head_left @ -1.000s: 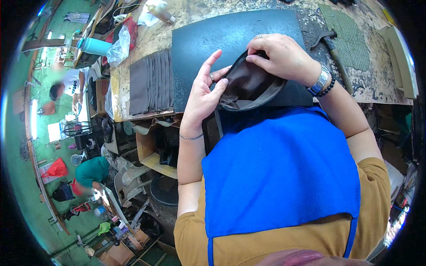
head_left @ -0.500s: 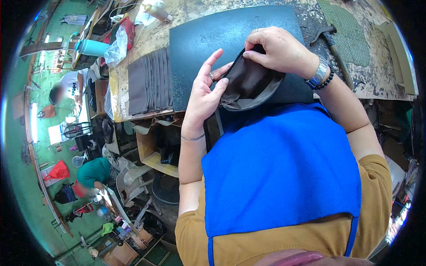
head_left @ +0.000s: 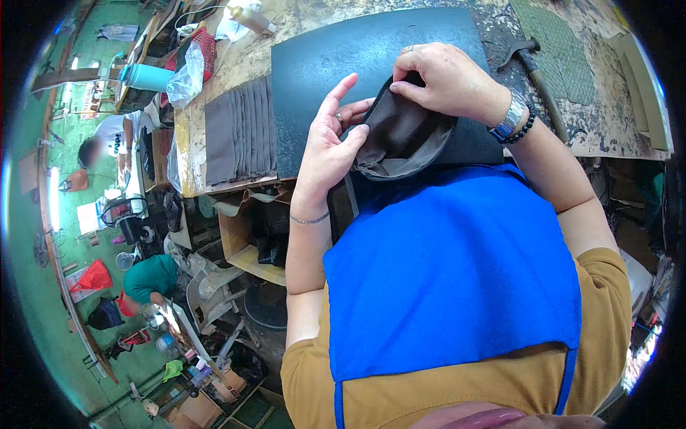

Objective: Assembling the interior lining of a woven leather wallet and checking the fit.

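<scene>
A dark pouch (head_left: 407, 136) with a brown fabric lining is held between both hands, its mouth spread so the inside shows. My left hand (head_left: 332, 139) pinches its left rim, thumb on the lining side and forefinger stretched away. At the top rim, my right hand (head_left: 436, 79) grips the edge between thumb and curled fingers. Under the hands lies a large black sheet or board (head_left: 321, 79) on the worktable. Beside it on the left is an overlapping row of dark brown fabric pieces (head_left: 239, 132).
A hammer (head_left: 536, 79) lies right of the black board, near a green textured sheet (head_left: 554, 53). A turquoise tumbler (head_left: 146, 76), a plastic bag (head_left: 187, 79) and a red basket (head_left: 206, 50) occupy the table's left end. Two people work at other tables on the left.
Both hands keep their hold on the pouch, nearly in place. The left forefinger has risen slightly, and the view has shifted a little.
</scene>
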`<state>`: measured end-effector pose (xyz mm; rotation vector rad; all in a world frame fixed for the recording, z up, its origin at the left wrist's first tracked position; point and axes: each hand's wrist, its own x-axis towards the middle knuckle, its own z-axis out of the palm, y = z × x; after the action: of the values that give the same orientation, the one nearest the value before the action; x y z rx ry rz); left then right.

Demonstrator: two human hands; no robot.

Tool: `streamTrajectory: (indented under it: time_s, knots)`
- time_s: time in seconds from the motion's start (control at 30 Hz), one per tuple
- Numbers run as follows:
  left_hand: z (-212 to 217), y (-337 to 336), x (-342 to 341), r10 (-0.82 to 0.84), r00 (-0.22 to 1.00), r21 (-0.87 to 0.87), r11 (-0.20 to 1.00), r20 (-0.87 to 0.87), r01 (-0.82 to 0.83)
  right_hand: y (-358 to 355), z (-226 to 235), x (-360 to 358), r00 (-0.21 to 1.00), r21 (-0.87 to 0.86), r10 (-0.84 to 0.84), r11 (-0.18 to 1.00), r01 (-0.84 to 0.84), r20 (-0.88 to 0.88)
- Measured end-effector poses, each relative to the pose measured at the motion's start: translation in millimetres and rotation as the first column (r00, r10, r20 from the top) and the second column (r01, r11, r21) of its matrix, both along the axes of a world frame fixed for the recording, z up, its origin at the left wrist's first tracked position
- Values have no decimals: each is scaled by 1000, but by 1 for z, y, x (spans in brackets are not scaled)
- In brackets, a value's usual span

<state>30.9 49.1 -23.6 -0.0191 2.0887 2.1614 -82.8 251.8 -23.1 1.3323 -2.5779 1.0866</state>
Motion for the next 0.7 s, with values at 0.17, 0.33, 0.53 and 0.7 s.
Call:
streamTrajectory:
  time_s: [0.17, 0.33, 0.53, 0.7]
  knots:
    - [3, 4, -7, 53, 999, -135, 989, -12, -54, -1, -3, 2, 1000, 10, -18, 1000, 18, -15]
    - [3, 6, -10, 112, 994, -159, 981, -9, -112, 2, 1, 3, 1000, 12, -15, 1000, 15, -1]
    - [11, 8, -12, 156, 987, -223, 964, 33, -145, 2, 0, 1, 1000, 11, -11, 1000, 12, -17]
    - [14, 7, -16, 87, 996, -423, 902, -26, -90, 1, -1, 0, 1000, 11, -22, 1000, 22, -5]
